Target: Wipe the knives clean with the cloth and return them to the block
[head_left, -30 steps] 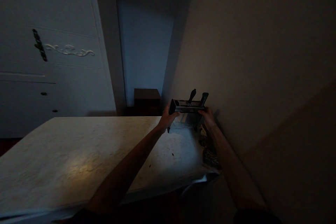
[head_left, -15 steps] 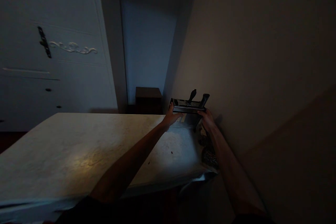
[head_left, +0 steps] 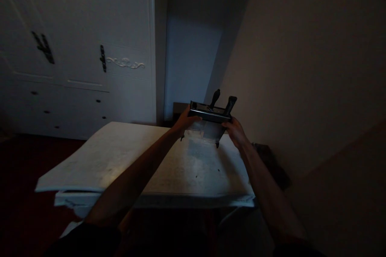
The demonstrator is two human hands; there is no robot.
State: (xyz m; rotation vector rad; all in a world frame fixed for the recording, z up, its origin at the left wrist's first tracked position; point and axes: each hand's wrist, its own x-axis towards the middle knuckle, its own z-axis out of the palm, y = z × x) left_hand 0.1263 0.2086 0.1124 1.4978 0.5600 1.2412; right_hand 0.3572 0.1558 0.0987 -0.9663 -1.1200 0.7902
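My left hand [head_left: 183,122] grips the left end of a boxy knife rack [head_left: 208,117], its thumb along the front of the rim. My right hand [head_left: 235,131] is closed on the right end. The rack has a dark, shiny top frame and a paler, glossy front, with small dark feet beneath. Two black handles [head_left: 215,98] stick up from its top, leaning right; what lies below them is hidden inside. It is held upright over the far side of a white-covered table [head_left: 144,140], and dim light leaves its exact height unclear.
Small dark specks [head_left: 218,170] dot the tabletop. A white wardrobe [head_left: 126,28] with dark handles stands behind to the left. A bare wall [head_left: 301,68] runs close along the right, with a dark object [head_left: 271,162] beside it. A brown box-like piece [head_left: 180,108] sits behind the table.
Both hands have brought the knife rack left and up, away from the wall and over the table. My view has swung left, showing more of the wardrobe and the red floor.
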